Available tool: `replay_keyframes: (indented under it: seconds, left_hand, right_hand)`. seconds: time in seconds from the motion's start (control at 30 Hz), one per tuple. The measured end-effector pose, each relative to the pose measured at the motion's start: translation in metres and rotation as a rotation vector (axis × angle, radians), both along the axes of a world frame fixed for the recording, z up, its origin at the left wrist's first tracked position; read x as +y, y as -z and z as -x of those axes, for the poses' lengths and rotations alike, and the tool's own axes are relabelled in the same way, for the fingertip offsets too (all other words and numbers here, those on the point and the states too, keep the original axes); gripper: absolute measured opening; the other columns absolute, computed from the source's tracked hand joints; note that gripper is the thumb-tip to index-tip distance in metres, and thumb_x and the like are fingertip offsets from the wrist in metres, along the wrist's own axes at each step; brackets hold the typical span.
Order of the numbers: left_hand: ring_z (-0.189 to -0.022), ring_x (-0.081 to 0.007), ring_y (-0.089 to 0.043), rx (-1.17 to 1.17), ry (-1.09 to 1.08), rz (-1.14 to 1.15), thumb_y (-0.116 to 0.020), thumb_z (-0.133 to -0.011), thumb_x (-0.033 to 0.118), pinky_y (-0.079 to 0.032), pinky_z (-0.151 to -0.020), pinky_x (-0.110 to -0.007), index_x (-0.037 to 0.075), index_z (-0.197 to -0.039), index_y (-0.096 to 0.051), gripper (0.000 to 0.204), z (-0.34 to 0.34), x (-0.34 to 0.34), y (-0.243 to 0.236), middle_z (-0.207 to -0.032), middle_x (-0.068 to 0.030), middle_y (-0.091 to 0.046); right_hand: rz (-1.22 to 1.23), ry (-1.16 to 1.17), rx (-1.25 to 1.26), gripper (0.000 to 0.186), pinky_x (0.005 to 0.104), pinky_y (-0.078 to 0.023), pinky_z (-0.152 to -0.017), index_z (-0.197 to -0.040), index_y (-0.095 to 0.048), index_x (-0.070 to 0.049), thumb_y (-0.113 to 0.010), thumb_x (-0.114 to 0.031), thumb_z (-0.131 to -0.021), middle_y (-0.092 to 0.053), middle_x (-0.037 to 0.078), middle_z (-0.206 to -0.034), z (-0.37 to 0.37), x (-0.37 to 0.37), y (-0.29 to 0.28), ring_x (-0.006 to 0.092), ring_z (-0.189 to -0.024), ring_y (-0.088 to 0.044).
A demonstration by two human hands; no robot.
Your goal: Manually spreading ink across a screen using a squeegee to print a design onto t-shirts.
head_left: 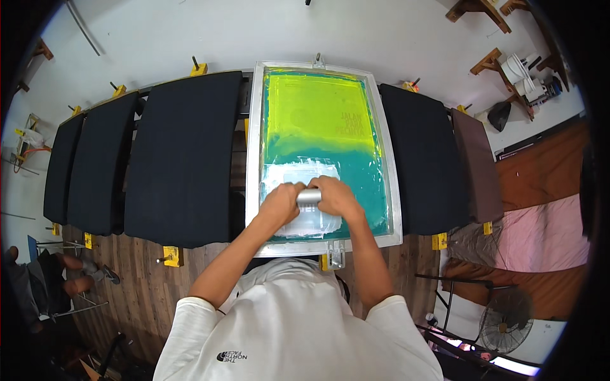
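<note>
A silkscreen frame (253, 159) with a pale metal rim lies in front of me. Its mesh is yellow-green on the far half and teal on the near half. White ink (286, 173) is smeared over the near left part of the mesh. Both my hands grip a squeegee (309, 196) with a silver handle, standing on the inked area. My left hand (281, 204) is closed round its left end, and my right hand (337, 196) round its right end. The squeegee's blade is mostly hidden by the handle and hands.
Black fabric-covered boards (184, 159) stand in a row to the left. Another black board (422, 159) and a brown one (475, 165) are on the right. A metal clamp (335, 254) sits at the frame's near edge. A fan (506, 320) stands at lower right; a person's legs (76, 274) show at left.
</note>
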State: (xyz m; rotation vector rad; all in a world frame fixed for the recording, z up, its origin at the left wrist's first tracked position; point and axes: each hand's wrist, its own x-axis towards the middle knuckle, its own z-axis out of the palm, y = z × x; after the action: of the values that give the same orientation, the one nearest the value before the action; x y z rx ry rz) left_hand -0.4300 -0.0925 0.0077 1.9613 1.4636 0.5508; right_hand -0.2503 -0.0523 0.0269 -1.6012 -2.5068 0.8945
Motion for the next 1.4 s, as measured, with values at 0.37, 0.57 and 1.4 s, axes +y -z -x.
replay_keyframes:
  seconds: [0.37,0.57,1.4]
  left_hand:
    - [-0.094,-0.0375,-0.066,0.053,0.095,0.218,-0.064,-0.071,-0.004,-0.054,-0.082,-0.044,0.002,-0.113,-0.066,0.042,0.000,-0.085,-0.024,-0.101,-0.0205,-0.066]
    - [-0.088,-0.0392,-0.066,-0.005,-0.096,-0.040,-0.057,-0.072,-0.008,-0.054,-0.079,-0.046,0.002,-0.106,-0.067,0.037,-0.002,-0.023,-0.011,-0.094,-0.0203,-0.067]
    - [-0.117,-0.0335,-0.057,0.033,-0.065,-0.163,-0.060,-0.074,-0.007,-0.034,-0.109,-0.058,0.008,-0.124,-0.062,0.052,-0.007,-0.100,0.027,-0.116,-0.0160,-0.063]
  right_hand:
    - [0.035,0.005,0.103,0.043,0.0445,-0.048,-0.089,-0.107,-0.066,-0.005,-0.061,0.007,-0.066,-0.063,0.016,-0.108,-0.008,-0.102,-0.006,0.0374,-0.104,-0.058]
    - [-0.096,-0.004,0.014,0.043,0.0457,-0.051,-0.086,-0.110,-0.064,-0.008,-0.065,0.003,-0.069,-0.062,0.016,-0.106,0.004,-0.030,-0.007,0.0366,-0.100,-0.060]
    - [-0.185,-0.014,0.094,0.049,0.0462,-0.049,-0.086,-0.109,-0.059,-0.008,-0.065,0.010,-0.063,-0.058,0.014,-0.106,0.003,-0.108,0.008,0.0373,-0.102,-0.057]
